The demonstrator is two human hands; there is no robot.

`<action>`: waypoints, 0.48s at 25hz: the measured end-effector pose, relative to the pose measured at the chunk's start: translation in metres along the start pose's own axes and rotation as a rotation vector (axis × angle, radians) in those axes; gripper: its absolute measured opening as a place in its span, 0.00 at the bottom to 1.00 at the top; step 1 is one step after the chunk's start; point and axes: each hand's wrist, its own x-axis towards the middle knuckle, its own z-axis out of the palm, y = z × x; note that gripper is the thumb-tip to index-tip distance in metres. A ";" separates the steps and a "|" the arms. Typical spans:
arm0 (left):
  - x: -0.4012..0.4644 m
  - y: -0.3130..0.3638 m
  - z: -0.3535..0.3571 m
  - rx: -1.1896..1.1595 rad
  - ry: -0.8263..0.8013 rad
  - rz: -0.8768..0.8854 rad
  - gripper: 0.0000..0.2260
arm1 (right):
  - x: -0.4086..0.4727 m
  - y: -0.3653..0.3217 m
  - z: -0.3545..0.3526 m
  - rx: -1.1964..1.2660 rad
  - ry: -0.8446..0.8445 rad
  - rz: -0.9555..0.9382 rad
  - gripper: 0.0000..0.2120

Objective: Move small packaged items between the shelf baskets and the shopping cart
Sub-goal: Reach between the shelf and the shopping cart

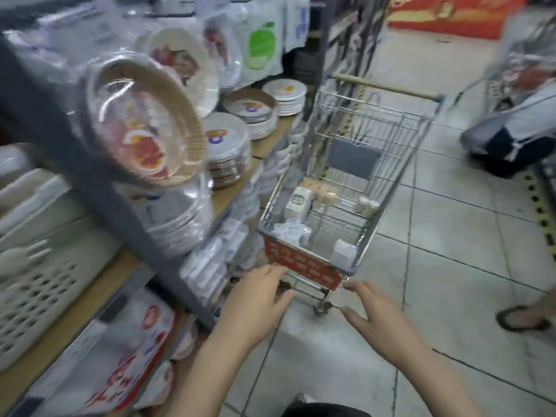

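Several small packs (296, 203) lying in the cart (340, 188), on its wire floor: a pale carton against the left wall, clear-wrapped pieces at the near left corner, one more at the near right corner (343, 251), a small pale piece by the right wall. Parked on the tiled floor (451, 236) just beside the shelf (234, 194), red end panel (301, 264) nearest, wooden handle (388, 87) at the far end. Long axis running away up the aisle, leaning slightly right, roughly along the shelf edge.

Reaching toward that red panel: left hand (255, 299) with straight, spread fingers (279, 270) at or just short of the lower left corner, contact not clear through the blur. Right hand (379, 314) likewise spread and holding nothing, fingertips close to the lower right corner.

Likely trouble: a push on the end panel sending the cart rolling up the aisle, out of reach, or swinging its left side into the stacked plates (228, 152) and wrapped goods overhanging the shelf. Also a risk of clipping the sandalled foot (522, 319) at the right edge, or the second cart (511, 85) behind. Small packs possibly sliding on the wire floor with any jolt. Basket (36, 284) at the near left of the shelf, well apart from both hands.
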 end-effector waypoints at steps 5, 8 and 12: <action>0.059 0.002 0.042 -0.038 -0.133 -0.085 0.20 | 0.016 0.062 -0.004 0.065 -0.059 0.102 0.15; 0.100 -0.008 0.054 -0.059 -0.196 -0.127 0.20 | 0.048 0.078 -0.006 0.118 -0.099 0.135 0.15; 0.176 -0.029 0.058 -0.060 -0.223 -0.154 0.17 | 0.122 0.090 -0.009 0.138 -0.122 0.159 0.16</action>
